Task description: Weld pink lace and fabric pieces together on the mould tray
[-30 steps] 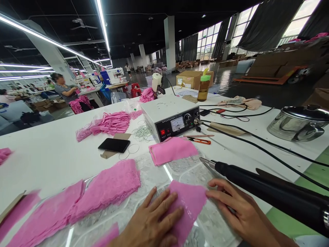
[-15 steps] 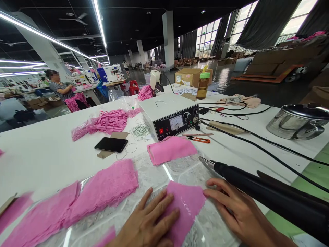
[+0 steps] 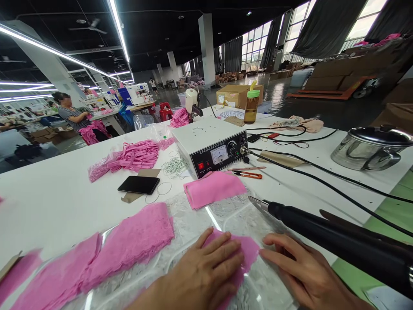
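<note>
A pink fabric piece (image 3: 250,249) lies on the clear plastic sheeting in front of me. My left hand (image 3: 209,269) rests flat on it with the fingers stretched out, covering most of it. At the fabric's right corner is my right hand (image 3: 298,265), fingers bent and slightly apart, one fingertip at or touching the edge. Just above that hand, a black-handled tool (image 3: 306,224) with a pointed metal tip (image 3: 258,202) reaches in from the right, touched by neither hand. A folded pink fabric stack (image 3: 214,189) sits beyond. To the left lie lacy pink pieces (image 3: 135,241).
A white control box (image 3: 213,142) with a dial stands behind the fabric, cables (image 3: 300,172) running right. Orange-handled snips (image 3: 248,174), a black phone (image 3: 138,184), a drink bottle (image 3: 251,107) and a steel-lidded pot (image 3: 371,148) are on the table (image 3: 64,185).
My left hand has slid right and forward over the pink fabric, covering more of it. My right hand stays by the corner, and the view has shifted slightly.
</note>
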`<action>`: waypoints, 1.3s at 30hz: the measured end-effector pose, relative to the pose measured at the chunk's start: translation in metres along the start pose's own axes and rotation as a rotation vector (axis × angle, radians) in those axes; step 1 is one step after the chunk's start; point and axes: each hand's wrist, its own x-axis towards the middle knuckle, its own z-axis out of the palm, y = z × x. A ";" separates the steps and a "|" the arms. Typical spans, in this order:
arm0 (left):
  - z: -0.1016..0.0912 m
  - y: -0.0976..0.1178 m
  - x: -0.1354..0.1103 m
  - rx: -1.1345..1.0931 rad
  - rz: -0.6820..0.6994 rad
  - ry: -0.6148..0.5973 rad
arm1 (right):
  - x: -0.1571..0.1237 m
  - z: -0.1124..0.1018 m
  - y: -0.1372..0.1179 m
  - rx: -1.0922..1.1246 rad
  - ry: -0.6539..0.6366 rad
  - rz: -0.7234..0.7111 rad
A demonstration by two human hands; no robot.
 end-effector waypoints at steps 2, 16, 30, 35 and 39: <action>0.002 -0.002 0.002 -0.032 0.001 -0.030 | 0.002 -0.001 0.000 -0.004 0.007 -0.004; 0.005 -0.007 0.000 -0.004 0.037 -0.084 | 0.002 0.001 -0.001 0.004 0.028 0.010; 0.009 -0.008 -0.003 -0.082 0.035 -0.092 | 0.018 0.014 0.003 0.600 0.680 0.750; 0.011 -0.006 -0.003 -0.095 0.023 -0.063 | 0.054 -0.005 0.011 0.889 1.097 0.872; 0.010 -0.005 -0.002 -0.095 0.023 -0.058 | 0.055 -0.030 0.017 0.959 1.123 0.932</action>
